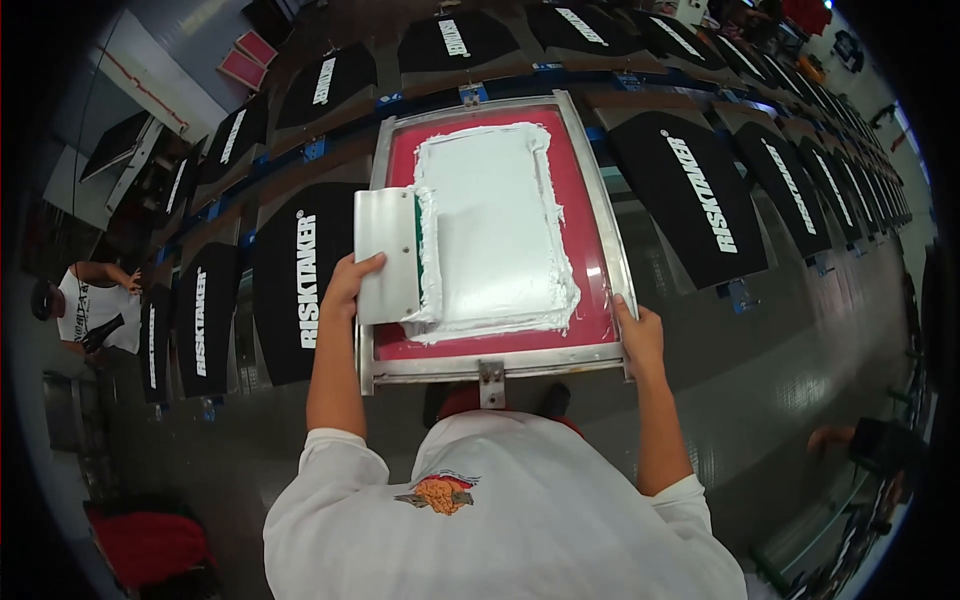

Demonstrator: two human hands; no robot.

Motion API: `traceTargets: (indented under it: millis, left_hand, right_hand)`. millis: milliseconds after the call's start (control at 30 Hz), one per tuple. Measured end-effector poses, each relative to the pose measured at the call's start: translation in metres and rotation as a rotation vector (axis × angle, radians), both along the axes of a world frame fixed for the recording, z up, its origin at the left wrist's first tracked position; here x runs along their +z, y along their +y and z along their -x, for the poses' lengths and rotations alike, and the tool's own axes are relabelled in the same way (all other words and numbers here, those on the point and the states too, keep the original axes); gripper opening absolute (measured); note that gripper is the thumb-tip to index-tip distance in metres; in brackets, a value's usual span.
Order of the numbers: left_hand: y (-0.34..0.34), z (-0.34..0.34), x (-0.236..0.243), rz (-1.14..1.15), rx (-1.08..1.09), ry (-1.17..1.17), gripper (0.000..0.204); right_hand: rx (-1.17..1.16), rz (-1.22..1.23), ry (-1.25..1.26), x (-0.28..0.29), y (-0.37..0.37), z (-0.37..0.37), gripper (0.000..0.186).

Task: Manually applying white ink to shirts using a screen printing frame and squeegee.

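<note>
Between black panels, the screen frame is pointed lengthwise forward, its right edge clasped by the right hand beside grey floor; at left, the squeegee is pinched by the left hand.

Black panels, in rows: one word in white capitals, the same on the nearer ones, running lengthwise, with a small circled mark at its far end on the two largest. Co-worker's shirt, white: dark lettering, too small to read. Wearer's shirt, white: orange emblem, fine marks above, illegible.
</note>
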State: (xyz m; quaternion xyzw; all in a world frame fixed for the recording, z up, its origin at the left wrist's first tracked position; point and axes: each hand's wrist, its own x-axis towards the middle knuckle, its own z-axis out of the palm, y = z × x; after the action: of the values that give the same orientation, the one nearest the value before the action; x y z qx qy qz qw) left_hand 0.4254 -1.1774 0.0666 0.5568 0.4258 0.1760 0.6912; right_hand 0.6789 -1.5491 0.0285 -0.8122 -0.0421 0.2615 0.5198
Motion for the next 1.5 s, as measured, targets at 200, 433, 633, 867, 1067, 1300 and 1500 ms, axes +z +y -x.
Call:
traceTargets:
  millis: [200, 433, 633, 867, 1067, 1300, 1500]
  left_hand:
    - [-0.027, -0.048, 0.008, 0.0, 0.062, 0.062, 0.042]
    - [-0.031, -0.061, -0.029, 0.069, 0.113, -0.002, 0.043]
    - [-0.012, -0.102, 0.007, -0.193, -0.056, 0.167, 0.038]
    - [0.064, -0.285, 0.053, -1.25, -0.581, 0.627, 0.032]
    - [0.033, -0.263, -0.079, -1.686, -0.252, 0.401, 0.035]
    - [-0.068, -0.191, 0.018, -1.247, -0.549, 0.495, 0.038]
    - [-0.148, -0.146, 0.057, -0.978, -0.634, 0.54, 0.038]
  right_hand:
    - [0.045, 0.067, 0.006, -0.025, -0.002, -0.071, 0.054]
    - [0.139, 0.029, 0.08, -0.047, 0.001, -0.114, 0.063]
    - [0.095, 0.27, -1.071, -0.018, -0.012, -0.079, 0.043]
    - [0.631, -0.012, 0.419, -0.027, -0.016, 0.05, 0.029]
    - [0.68, 0.004, 0.305, -0.03, -0.006, 0.062, 0.027]
    - [0.734, -0.003, 0.239, -0.032, 0.003, 0.056, 0.025]
    - [0.77, -0.189, 0.44, -0.076, 0.005, 0.049, 0.023]
